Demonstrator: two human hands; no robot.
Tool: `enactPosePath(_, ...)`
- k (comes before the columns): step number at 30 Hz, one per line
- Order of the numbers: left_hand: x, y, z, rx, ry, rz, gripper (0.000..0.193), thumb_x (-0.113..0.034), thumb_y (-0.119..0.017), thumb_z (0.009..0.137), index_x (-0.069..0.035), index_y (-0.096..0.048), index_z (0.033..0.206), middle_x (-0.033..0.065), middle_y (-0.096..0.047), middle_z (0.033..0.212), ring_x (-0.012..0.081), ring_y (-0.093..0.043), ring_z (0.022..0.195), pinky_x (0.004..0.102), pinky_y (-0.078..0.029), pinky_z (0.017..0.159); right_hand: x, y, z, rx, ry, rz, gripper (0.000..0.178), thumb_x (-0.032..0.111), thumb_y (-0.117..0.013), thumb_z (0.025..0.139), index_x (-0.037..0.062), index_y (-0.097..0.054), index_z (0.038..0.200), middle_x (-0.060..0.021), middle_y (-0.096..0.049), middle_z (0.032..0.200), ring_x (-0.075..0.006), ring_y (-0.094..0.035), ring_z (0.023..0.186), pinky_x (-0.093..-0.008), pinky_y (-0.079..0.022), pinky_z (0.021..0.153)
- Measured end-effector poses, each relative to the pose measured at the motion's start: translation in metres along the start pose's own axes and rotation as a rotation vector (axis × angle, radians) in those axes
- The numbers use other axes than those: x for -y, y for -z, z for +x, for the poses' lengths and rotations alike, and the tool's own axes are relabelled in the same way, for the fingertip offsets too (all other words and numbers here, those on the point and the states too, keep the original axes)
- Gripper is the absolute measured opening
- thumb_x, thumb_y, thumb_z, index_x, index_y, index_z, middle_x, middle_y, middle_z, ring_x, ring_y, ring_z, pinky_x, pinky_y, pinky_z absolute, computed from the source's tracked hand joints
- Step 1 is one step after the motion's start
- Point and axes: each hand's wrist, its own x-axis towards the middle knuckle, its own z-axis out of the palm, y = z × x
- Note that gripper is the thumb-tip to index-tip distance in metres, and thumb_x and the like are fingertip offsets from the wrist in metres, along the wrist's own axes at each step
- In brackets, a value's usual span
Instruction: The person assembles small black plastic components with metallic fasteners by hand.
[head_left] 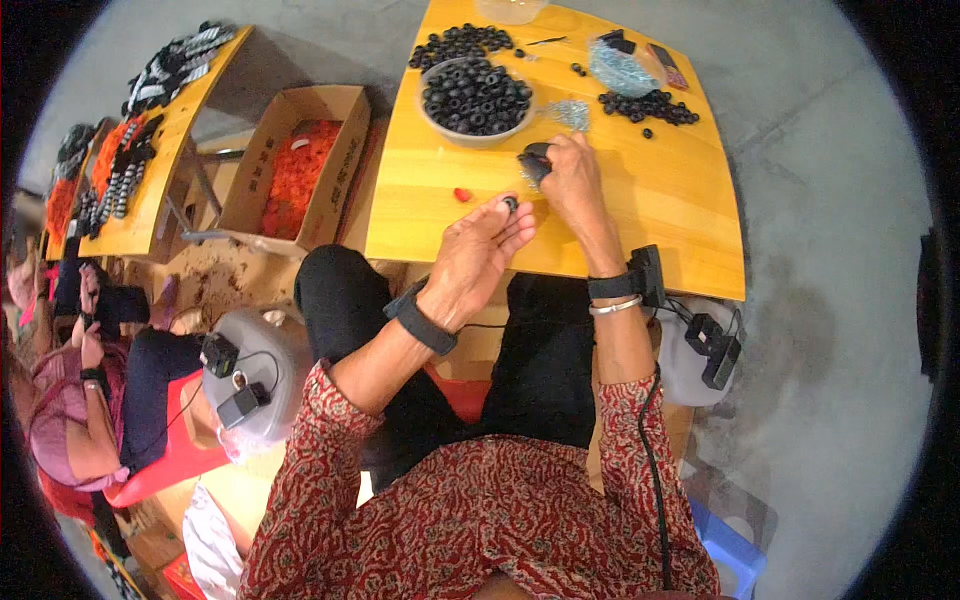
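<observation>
Between the thumb and fingertips of my left hand is a small black ring-shaped piece, held just above the table's near edge. My right hand is closed on a dark, rounded object whose kind I cannot make out; part of it is hidden by the fingers. Small silvery bits lie under and beside that hand, next to a pile of thin silvery metal pieces. Beyond my hands, a clear round bowl is full of black ring-shaped pieces. A small red piece lies left of my left hand.
Loose black pieces and a clear bag of silvery bits lie at the yellow table's far right. Left of it stands a cardboard box with orange material. A co-worker sits at far left near another table.
</observation>
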Motion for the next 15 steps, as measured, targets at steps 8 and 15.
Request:
enactPosePath(8,0.003,-0.007,-0.006,0.019,0.079,0.040,0.025,-0.012,-0.049,0.094,0.002,-0.051,0.115,0.0134,-0.058,0.110,0.0189,-0.058,0.096,0.0305,-0.048,0.089,-0.069,0.036,-0.008,-0.125,-0.220,0.034,0.019,0.011,-0.072,0.070,0.0007,-0.068,0.086,-0.0144,-0.062,0.089,-0.0327,-0.055,0.086,-0.0395,-0.046,0.075)
enactPosePath(15,0.024,-0.024,-0.003,0.094,0.223,0.049,0.028,-0.016,-0.051,0.094,0.002,-0.052,0.116,0.0125,-0.060,0.107,0.0177,-0.060,0.095,0.0296,-0.050,0.088,-0.201,0.069,-0.027,-0.232,-0.671,-0.049,0.022,0.004,-0.064,0.077,-0.0026,-0.065,0.097,-0.0198,-0.061,0.099,-0.0346,-0.057,0.093,-0.0374,-0.046,0.081)
